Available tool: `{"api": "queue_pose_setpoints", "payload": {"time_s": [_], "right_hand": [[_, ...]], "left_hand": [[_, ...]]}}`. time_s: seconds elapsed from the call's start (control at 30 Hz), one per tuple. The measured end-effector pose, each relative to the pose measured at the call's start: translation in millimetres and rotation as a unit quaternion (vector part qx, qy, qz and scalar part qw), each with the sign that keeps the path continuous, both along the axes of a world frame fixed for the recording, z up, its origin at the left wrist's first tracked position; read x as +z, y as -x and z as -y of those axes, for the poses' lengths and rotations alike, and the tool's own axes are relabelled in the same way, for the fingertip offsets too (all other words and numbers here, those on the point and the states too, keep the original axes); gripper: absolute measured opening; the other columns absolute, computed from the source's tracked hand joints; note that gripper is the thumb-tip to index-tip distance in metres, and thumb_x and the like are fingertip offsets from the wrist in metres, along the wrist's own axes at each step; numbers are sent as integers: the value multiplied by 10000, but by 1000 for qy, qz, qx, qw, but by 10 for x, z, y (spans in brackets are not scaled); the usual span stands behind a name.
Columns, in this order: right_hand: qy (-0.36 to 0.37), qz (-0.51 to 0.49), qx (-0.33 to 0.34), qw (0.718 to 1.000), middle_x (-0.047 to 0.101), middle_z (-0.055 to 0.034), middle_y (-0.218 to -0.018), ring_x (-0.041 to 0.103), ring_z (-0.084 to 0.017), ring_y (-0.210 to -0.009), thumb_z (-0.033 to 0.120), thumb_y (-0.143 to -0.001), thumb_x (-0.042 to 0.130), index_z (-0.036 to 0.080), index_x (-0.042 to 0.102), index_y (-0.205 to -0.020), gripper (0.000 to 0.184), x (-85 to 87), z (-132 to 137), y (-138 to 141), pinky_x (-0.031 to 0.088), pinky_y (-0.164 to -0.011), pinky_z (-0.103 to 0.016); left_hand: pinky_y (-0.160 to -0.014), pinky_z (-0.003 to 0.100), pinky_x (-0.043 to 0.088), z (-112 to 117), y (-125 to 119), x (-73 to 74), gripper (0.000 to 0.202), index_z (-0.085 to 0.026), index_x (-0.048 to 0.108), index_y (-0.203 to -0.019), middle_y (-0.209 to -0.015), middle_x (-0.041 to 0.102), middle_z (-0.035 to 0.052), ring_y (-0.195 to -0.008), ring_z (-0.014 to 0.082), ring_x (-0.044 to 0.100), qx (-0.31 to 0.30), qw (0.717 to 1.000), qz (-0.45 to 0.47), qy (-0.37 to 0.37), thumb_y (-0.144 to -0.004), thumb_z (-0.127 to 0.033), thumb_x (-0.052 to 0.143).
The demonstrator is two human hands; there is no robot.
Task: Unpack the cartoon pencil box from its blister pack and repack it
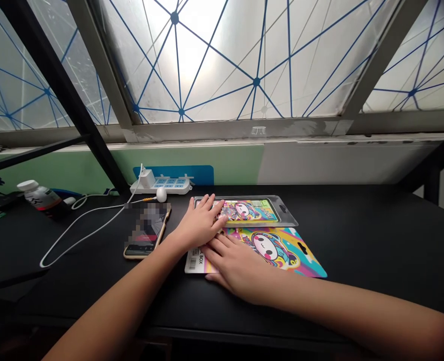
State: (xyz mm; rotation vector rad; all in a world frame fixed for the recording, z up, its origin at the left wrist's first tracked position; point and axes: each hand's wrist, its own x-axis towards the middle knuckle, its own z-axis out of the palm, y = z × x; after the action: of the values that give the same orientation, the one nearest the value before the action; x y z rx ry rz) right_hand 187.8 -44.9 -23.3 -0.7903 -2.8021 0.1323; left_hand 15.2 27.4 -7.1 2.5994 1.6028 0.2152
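Note:
A colourful printed card [304, 258] with a cartoon bear-like figure and a barcode lies flat on the black table. Just beyond it rests a clear plastic blister shell [287, 213] around a small box [263, 210] with a similar cartoon print. My left hand [199, 223] lies over the left part of the shell and box, its fingers spread. On the left half of the card sits my right hand [240, 268], fingers stretched out flat, their tips close to my left hand. Both palms face down and hide parts of the packaging.
A phone [144, 250] in a light case lies left of my left hand. Behind it are a white power strip [172, 186] and a looping white cable [71, 248]. A bottle with a white cap [41, 198] leans at far left. The window wall borders the table's back.

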Motion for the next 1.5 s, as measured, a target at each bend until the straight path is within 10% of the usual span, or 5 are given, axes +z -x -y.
{"api": "queue_pose_setpoints", "payload": {"time_s": [0.3,0.53,0.87,1.13,1.5], "right_hand": [[75,-61,-6,995,557,-146,-1462,471,-333,-1357,535,-986,510,202,544,-1439,563,-53,-124,-66,373,-1133,-519],[-82,-109,-29,990,730,-112,-977,639,-243,-937,254,-1036,389,180,724,-937,357,163,-422,-322,492,-863,-411],[33,24,-227,973,623,-167,-1216,570,-374,-1130,759,-824,562,228,671,-1232,679,275,-1311,-1028,479,-929,-538],[39,46,-246,967,617,-164,-1169,537,-389,-1129,748,-719,684,199,683,-1134,688,356,-1347,-934,439,-945,-550],[-214,-133,-170,953,687,-87,-1004,640,-267,-935,279,-922,654,204,542,-1082,210,304,-875,-940,362,-1089,-562]], "left_hand": [[-1200,651,169,-59,37,-9,669,-223,310,-1599,-1683,233,150,-1564,326,176,-3,1000,-13,-6,-1050,-593,214],[-1198,652,182,-41,49,4,684,-212,336,-1586,-1675,254,156,-1559,336,193,-2,1000,-4,2,-1048,-608,191],[-1207,642,180,-40,30,16,669,-215,363,-1567,-1674,266,142,-1557,328,208,7,1000,-4,0,-1037,-609,251],[-1208,645,185,-25,58,14,663,-228,325,-1577,-1662,309,127,-1550,320,235,13,1000,26,-12,-1031,-603,314],[-1148,590,322,-44,283,261,387,-217,652,-1248,-1183,719,96,-1122,293,646,-26,968,82,-235,-907,-381,733]]}}
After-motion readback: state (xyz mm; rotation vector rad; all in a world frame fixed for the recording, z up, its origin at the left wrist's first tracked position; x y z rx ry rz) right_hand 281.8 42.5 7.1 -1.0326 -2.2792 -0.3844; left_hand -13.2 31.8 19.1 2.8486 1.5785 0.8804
